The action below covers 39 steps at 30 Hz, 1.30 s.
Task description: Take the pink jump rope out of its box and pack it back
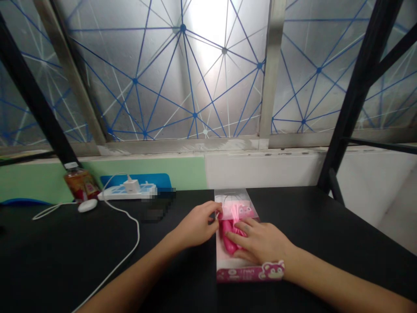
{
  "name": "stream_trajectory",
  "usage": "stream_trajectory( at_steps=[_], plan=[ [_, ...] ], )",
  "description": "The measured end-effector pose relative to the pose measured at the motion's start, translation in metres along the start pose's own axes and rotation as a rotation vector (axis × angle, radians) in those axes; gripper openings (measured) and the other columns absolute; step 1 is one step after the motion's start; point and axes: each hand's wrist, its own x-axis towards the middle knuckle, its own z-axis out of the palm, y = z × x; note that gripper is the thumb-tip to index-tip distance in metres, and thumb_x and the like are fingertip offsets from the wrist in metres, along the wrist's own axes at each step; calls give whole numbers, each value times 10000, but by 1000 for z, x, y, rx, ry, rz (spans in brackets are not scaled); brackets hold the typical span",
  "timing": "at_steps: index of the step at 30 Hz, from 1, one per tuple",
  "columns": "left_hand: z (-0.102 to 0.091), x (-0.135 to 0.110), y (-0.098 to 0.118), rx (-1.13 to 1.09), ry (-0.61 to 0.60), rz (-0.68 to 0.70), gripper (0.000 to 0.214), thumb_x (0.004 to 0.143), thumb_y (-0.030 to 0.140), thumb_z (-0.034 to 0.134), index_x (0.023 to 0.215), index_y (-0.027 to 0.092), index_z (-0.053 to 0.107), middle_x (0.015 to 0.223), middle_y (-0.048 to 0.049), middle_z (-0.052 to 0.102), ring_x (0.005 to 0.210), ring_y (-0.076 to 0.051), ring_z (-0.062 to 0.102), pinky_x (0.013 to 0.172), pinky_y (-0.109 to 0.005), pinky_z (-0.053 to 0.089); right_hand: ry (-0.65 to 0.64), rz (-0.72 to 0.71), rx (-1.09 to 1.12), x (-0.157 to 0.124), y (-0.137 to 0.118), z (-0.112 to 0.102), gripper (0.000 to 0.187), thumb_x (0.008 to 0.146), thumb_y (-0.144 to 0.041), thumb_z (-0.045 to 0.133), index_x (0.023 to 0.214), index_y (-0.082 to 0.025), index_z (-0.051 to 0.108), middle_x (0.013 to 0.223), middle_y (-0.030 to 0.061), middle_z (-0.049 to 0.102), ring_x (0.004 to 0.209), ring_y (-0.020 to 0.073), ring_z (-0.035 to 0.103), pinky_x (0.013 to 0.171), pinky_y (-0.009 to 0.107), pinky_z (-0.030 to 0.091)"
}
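A flat box (249, 274) lies on the table, with a clear cover at its far end and a pink front strip showing a cartoon bear. Inside is what looks like a pink skipping rope (230, 243), with a thick rounded handle and bundled shiny strands. At the box's left edge, the fingers of my left hand (200, 221) are curled in a pinch near the handle's far end; what they grip is too small to make out. My right hand (262, 241) rests over the box, fingers spread across the strands and handle, partly hiding them.
On the black table (182, 278), a white power strip (114, 192) holds a plugged charger (131, 186). Its white cable (138, 230) runs toward me. Further left are a white mouse (87, 205) and a drink bottle (80, 182). Black frame posts (347, 100) flank a patterned window.
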Motion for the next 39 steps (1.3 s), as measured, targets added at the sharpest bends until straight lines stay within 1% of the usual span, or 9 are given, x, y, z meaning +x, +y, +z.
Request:
stream_trajectory(
  at_steps=[6, 9, 12, 18, 23, 28, 31, 34, 39],
  plan=[
    [-7, -2, 14, 59, -16, 28, 332, 846, 96, 507, 1137, 227, 595, 1161, -48, 624, 1070, -203, 586, 877, -304, 513, 121, -118, -22, -5, -7, -14, 413, 975, -420, 501, 1258, -124, 559, 1104, 147, 661, 990, 303, 593, 799, 434, 500],
    [-7, -2, 13, 67, -14, 36, 335, 859, 104, 505, 1159, 227, 591, 1198, -49, 616, 1096, -202, 578, 902, -304, 497, 58, -355, 199, -13, -19, -29, 371, 967, -468, 501, 1175, -180, 607, 1036, 79, 683, 933, 249, 606, 820, 387, 485],
    [-7, -2, 11, 83, -14, 32, 380, 868, 113, 505, 1226, 225, 562, 1241, -56, 602, 1124, -206, 569, 917, -308, 487, -53, -448, 299, -17, -26, -39, 241, 953, -298, 560, 1170, -209, 619, 1038, 37, 697, 903, 208, 625, 793, 333, 486],
    [-7, -2, 12, 116, -23, 52, 299, 866, 95, 499, 1115, 215, 612, 1154, -48, 620, 1053, -195, 583, 882, -287, 488, -192, -246, 414, -16, -21, -41, 426, 911, -494, 589, 1219, -202, 615, 1223, 90, 646, 1085, 279, 599, 956, 419, 459],
    [-9, -3, 14, 136, -36, 45, 289, 885, 111, 486, 1120, 217, 616, 1125, -55, 616, 1025, -199, 587, 873, -296, 489, -180, -87, 477, -15, -14, -31, 413, 974, -423, 488, 1323, -212, 547, 1396, 107, 535, 1256, 302, 500, 1055, 462, 384],
    [-11, -3, 16, 134, -49, 47, 275, 896, 125, 484, 1118, 221, 615, 1136, -57, 618, 1041, -204, 583, 868, -298, 490, -205, -89, 549, -19, -7, -40, 492, 921, -398, 567, 1374, -218, 501, 1433, 114, 498, 1267, 295, 493, 1064, 446, 384],
    [-11, -4, 12, 112, -39, 47, 275, 893, 134, 499, 1124, 227, 615, 1175, -57, 617, 1084, -209, 572, 878, -297, 488, -159, -108, 573, -23, 0, -45, 455, 867, -273, 612, 1317, -243, 547, 1371, 71, 548, 1217, 237, 527, 1055, 374, 396],
    [-13, -5, 8, 82, -54, 42, 248, 892, 183, 534, 1123, 224, 617, 1203, -60, 616, 1102, -214, 571, 863, -293, 497, -27, 5, 489, -24, 13, -37, 397, 876, -175, 544, 1268, -230, 577, 1334, 79, 554, 1209, 221, 510, 1045, 371, 395],
    [-20, -9, 11, 69, -120, 17, 252, 978, 288, 439, 1147, 225, 615, 1293, -52, 595, 1191, -207, 543, 989, -329, 448, 53, 269, 428, -23, 34, -10, 591, 822, -362, 672, 1348, -155, 499, 1412, 152, 456, 1298, 296, 422, 1079, 437, 376]
  ],
)
